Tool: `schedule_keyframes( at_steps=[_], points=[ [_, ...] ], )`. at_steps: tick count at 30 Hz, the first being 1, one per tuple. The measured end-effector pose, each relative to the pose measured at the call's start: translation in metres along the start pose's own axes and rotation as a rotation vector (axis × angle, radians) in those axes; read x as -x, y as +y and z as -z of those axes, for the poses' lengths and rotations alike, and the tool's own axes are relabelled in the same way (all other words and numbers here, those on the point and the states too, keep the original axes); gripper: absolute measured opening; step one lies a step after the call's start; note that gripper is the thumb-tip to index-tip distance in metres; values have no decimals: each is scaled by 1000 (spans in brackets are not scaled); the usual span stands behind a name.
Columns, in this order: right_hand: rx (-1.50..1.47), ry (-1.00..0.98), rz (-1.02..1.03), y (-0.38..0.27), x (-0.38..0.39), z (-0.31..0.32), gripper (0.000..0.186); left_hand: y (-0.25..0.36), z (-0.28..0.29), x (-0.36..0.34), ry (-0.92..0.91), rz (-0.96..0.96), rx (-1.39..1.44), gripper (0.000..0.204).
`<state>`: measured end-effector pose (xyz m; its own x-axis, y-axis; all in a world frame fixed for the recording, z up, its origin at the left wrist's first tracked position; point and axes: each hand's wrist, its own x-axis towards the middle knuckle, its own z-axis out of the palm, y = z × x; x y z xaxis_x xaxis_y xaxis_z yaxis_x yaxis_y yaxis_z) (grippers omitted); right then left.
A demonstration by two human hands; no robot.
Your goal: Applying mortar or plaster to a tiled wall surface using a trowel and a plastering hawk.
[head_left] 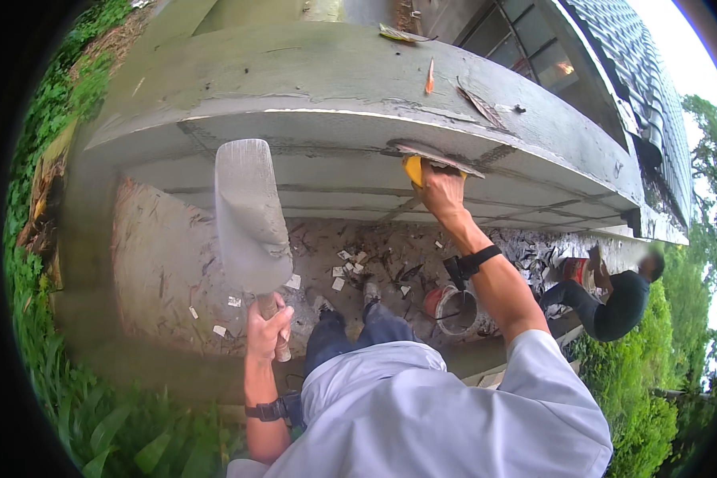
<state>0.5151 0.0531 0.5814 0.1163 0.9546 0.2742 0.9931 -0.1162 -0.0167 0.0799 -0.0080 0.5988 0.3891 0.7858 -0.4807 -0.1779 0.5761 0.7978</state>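
Note:
My left hand (268,327) is closed round the short handle of a broad, grey-coated hand shovel (251,211), held upright in front of the wall. In my right hand (442,190) is the yellow handle of a plastering float (434,151). The float's thin plate lies along the upper part of the grey wall face (327,135), just under the edge of the ledge. Wet-looking dark bands run across that wall face. My fingers hide part of the yellow handle.
Dry leaves (482,105) lie on the wide ledge (311,68). A red-rimmed bucket (456,309) stands near my feet, among pale chips (338,283) on the ground. Farther right, a person (613,303) bends by a red bucket (577,272). Greenery borders both sides.

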Motion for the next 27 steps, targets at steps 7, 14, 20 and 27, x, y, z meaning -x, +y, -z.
schedule_keyframes(
  at_steps=[7, 14, 20, 27],
  points=[
    [0, -174, 111, -32, -20, -22, 20, 5, 24, 4, -43, -1, -19, 20],
    [-217, 40, -77, -53, -21, 19, 26, 4, 45, 14, -35, 45, -8, 21],
    [-1265, -236, -207, -154, -3, 118, 23, 3, 50, 10, -160, 155, 14, 26],
    [-2205, -662, -372, -179, 6, 106, 18, -9, 27, 16, -459, 423, 189, 23]
  ],
)
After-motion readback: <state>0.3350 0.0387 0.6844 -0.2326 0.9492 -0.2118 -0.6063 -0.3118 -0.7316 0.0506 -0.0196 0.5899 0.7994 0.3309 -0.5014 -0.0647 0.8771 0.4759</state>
